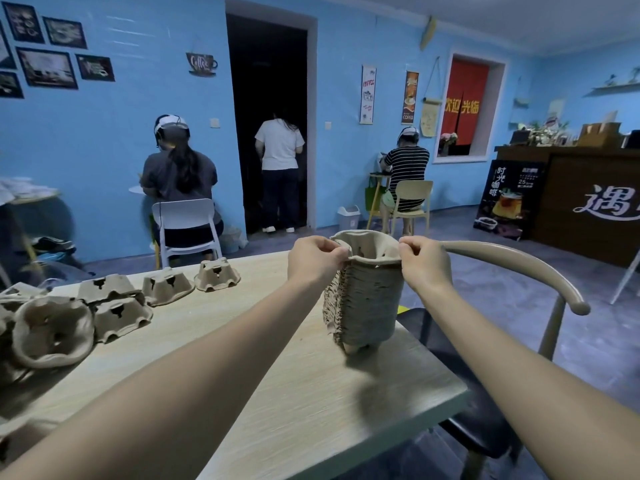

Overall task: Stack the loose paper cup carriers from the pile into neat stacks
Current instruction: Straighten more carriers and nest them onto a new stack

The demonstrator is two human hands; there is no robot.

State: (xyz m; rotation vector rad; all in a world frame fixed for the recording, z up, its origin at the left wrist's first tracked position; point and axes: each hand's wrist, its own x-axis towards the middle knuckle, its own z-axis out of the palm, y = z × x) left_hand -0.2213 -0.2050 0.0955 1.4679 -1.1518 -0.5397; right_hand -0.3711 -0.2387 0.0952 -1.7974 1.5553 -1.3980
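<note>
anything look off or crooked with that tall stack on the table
Yes. The tall stack is ragged down its left side, with carrier edges sticking out unevenly. Both the left hand and right hand pinch the top carrier, not yet fully seated.

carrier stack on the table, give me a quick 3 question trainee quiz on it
1. True or false: both hands pinch the top carrier of the tall stack.
2. On which side of the stack do the loose carriers lie: A left, B right?
3. Fill in: the stack stands on the ____.

Key: 1 true, left hand and right hand each grip its rim. 2 A. 3 table.
</note>
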